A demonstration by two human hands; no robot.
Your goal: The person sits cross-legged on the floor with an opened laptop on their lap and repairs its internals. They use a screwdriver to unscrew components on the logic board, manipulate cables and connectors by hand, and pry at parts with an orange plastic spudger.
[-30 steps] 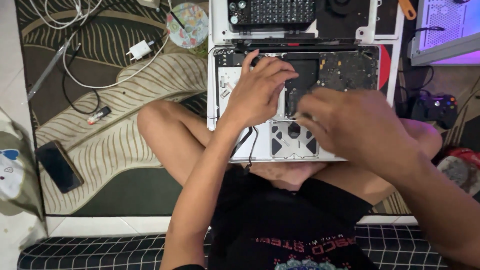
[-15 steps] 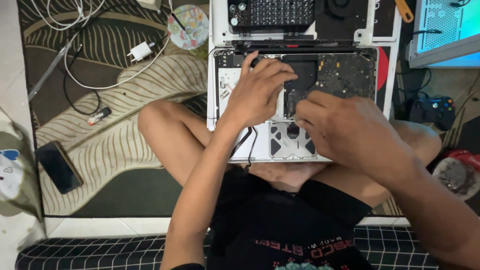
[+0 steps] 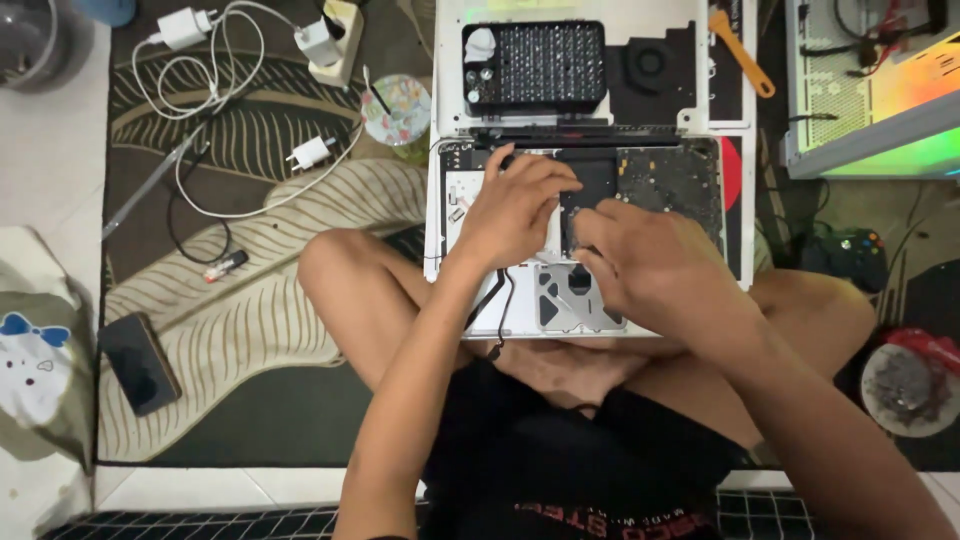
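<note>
**Opened Laptop Chassis on the Lap, Both Hands Inside**

A patterned floor mat (image 3: 250,330) in dark green with cream leaf shapes covered most of the floor. On it sat a person with crossed legs, and an opened white laptop (image 3: 590,230) lay across the knees, its bottom cover removed. The chassis acted as a shallow tray: a dark circuit board (image 3: 670,180) occupied its upper right area, and a grey metal trackpad plate (image 3: 570,300) sat near its front edge. A thin black cable (image 3: 490,300) ran over the front edge.

Just beyond the laptop, a white panel (image 3: 450,60) carried a black screwdriver bit case (image 3: 540,65), its grid filled with rows of small bits, and a black fan (image 3: 650,65) beside it. An orange pry tool (image 3: 740,55) lay at the panel's right.

The left hand (image 3: 515,205) rested palm down inside the chassis, fingers curled and pressed onto the parts beneath. The right hand (image 3: 650,265) lay just beside it, fingers bent toward the centre of the chassis; whether it pinched anything could not be told.

Left of the laptop lay a small round dish (image 3: 397,110), white chargers with cords (image 3: 230,100) and a dark phone (image 3: 138,362).
</note>
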